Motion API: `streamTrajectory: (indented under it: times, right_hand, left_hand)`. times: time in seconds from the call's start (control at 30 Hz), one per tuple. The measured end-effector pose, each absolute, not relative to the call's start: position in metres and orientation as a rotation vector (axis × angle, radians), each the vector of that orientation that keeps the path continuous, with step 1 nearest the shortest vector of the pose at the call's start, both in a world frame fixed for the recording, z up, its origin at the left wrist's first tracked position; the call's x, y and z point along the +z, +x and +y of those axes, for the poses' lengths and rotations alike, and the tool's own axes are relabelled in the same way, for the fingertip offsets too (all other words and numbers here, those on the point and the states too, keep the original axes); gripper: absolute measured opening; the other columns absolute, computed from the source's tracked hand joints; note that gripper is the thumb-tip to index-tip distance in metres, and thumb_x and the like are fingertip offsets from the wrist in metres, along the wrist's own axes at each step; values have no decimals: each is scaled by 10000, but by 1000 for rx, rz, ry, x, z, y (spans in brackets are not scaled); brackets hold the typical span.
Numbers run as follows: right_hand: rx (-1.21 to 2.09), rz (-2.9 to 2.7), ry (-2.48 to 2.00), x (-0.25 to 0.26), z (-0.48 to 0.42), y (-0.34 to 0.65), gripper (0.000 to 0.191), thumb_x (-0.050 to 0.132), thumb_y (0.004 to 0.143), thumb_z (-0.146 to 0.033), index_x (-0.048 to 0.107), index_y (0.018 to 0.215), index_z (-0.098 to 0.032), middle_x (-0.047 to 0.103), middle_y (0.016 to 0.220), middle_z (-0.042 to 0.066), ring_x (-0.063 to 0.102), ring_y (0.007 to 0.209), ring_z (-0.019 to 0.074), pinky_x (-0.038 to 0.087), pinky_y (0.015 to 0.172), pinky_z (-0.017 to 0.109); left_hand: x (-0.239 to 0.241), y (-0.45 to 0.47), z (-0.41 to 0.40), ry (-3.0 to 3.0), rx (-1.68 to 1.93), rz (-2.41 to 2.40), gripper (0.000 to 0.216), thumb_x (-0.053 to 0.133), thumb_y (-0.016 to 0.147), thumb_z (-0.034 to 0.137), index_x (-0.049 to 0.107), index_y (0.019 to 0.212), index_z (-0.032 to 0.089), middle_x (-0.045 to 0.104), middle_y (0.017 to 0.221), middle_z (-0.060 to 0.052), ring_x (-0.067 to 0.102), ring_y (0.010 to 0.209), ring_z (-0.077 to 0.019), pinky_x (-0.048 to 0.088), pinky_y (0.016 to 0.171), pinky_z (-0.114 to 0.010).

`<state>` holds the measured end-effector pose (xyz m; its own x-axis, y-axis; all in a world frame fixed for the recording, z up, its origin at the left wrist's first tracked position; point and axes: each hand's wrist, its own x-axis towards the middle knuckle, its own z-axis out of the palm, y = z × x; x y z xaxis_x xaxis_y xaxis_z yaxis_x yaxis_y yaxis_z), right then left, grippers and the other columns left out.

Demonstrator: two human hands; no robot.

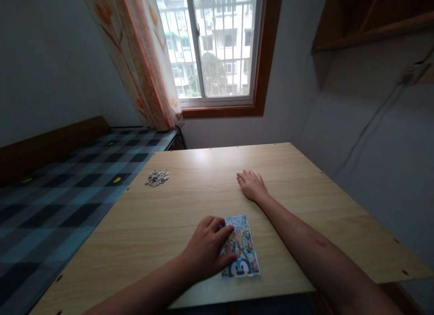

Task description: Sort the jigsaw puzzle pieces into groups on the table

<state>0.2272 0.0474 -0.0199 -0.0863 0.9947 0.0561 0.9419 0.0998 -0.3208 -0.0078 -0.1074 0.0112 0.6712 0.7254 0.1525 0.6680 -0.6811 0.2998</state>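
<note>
A small colourful picture card (242,249) with cartoon figures lies flat near the front edge of the wooden table (190,202). My left hand (206,249) rests on the card's left side, fingers curled loosely over it and pressing it down. Farther back and to the right, my right hand (251,184) lies flat on the bare tabletop, fingers stretched out, holding nothing. A little heap of jigsaw pieces (158,177) sits near the table's far left corner, well away from both hands.
A bed with a blue and black checked cover (57,193) runs along the table's left side. A window (217,43) with an orange curtain (142,57) is behind the table. A grey wall is close on the right, a wooden shelf (369,21) above.
</note>
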Motion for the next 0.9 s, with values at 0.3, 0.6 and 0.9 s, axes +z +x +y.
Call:
streamTrajectory:
  times: [0.3, 0.6, 0.9]
  right_hand:
    - [317, -2143, -1903, -20, 48, 232, 495, 271, 1062, -465, 513, 1467, -317, 352, 1622, 61, 261, 1501, 301, 148, 1199, 565]
    - [277, -2160, -1901, -19, 45, 231, 477, 296, 1058, -459, 523, 1456, -327, 378, 1608, 63, 284, 1490, 308, 171, 1188, 580]
    - [285, -2202, -1911, -21, 47, 231, 492, 316, 1050, -462, 490, 1484, -308, 355, 1619, 77, 265, 1497, 315, 160, 1189, 580]
  left_hand:
    - [8, -24, -116, 2646, 365, 1109, 680, 661, 787, 685, 602, 1334, 286, 610, 1239, -126, 551, 1122, -327, 388, 1067, -572]
    - [7, -29, -119, 2654, 455, 1091, 689, 608, 849, 651, 532, 1394, 236, 554, 1380, -159, 509, 1252, -350, 411, 1074, -575]
    - [5, -26, -130, 2702, 347, 1101, 784, 630, 805, 689, 500, 1427, 230, 575, 1390, -150, 509, 1272, -361, 336, 1137, -602]
